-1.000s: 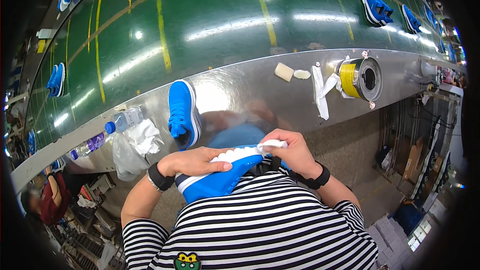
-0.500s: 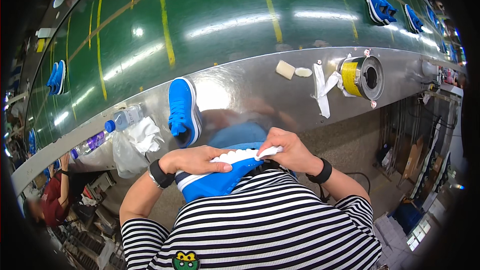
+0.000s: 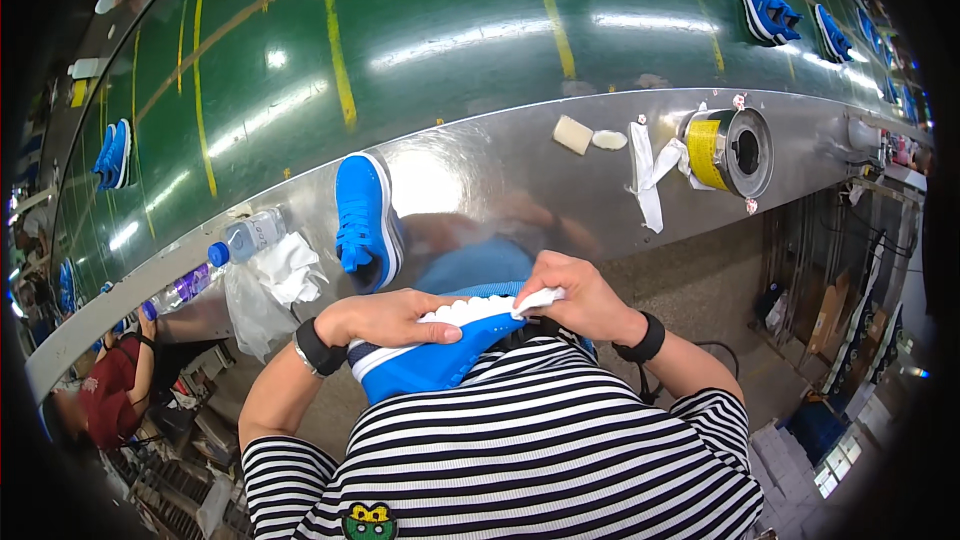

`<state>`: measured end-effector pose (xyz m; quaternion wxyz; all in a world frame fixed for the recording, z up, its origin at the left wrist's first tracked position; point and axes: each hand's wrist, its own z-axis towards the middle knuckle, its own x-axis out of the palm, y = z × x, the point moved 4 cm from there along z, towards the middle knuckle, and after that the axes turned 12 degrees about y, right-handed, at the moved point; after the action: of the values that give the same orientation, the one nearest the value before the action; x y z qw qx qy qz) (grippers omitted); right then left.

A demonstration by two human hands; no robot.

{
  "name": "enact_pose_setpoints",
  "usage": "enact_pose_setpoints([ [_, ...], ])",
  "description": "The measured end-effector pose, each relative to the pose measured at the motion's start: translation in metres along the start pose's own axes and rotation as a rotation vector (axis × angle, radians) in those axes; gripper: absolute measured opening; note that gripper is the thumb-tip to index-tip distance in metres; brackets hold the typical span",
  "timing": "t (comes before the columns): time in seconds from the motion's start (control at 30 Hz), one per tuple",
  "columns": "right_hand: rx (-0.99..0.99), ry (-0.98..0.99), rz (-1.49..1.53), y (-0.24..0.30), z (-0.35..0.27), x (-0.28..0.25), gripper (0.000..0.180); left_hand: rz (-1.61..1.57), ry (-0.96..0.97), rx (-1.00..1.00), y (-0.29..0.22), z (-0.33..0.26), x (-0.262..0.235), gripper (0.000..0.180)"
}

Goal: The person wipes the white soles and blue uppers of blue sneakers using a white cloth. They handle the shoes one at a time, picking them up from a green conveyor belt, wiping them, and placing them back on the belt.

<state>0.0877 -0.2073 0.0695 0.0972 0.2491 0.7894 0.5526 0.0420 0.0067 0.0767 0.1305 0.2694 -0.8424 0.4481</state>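
Held shoe: the blue shoe (image 3: 425, 370) is held on its side against the striped shirt (image 3: 520, 440), white sole toward 12 o'clock, toe toward 2 o'clock.
Since a second ago: the white cloth (image 3: 541, 301) has been tilted more steeply at the toe; the shoe has been kept in nearly the same place.
Left fingers: the shoe's midsole is gripped by the left hand (image 3: 393, 318), thumb over the sidewall, the other fingers partly hidden.
Right fingers: the cloth is pinched between thumb and fingers of the right hand (image 3: 580, 295), closed, and touched to the toe.
Second shoe: at 11 o'clock, a blue shoe (image 3: 362, 202) is stood on the metal ledge (image 3: 520, 165).
Ledge, 1 to 2 o'clock: a pale block (image 3: 573, 135), white strips (image 3: 645, 180) and a can (image 3: 707, 152) are set there.
Ledge, 10 o'clock: a blue-capped bottle (image 3: 254, 235) is laid.
Writing: small print is carried by the can's yellow label and the bottle.
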Motion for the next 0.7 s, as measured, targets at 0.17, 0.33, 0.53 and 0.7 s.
enact_pose_setpoints([
  [0.17, -0.088, 0.017, -0.077, 0.014, 0.015, 0.005, 0.017, 0.045, 0.008, -0.010, 0.000, 0.004, 0.002, 0.060],
  [0.33, 0.119, -0.078, -0.130, -0.025, -0.026, -0.007, 0.012, -0.009, -0.060, 0.117, 0.000, -0.003, 0.007, 0.061],
  [0.53, 0.060, -0.161, 0.103, 0.022, -0.010, -0.005, 0.011, 0.009, -0.075, 0.135, 0.001, 0.006, 0.007, 0.062],
  [0.7, 0.157, -0.065, 0.178, 0.011, -0.006, 0.012, 0.014, 0.047, -0.068, 0.046, 0.001, 0.010, 0.013, 0.060],
])
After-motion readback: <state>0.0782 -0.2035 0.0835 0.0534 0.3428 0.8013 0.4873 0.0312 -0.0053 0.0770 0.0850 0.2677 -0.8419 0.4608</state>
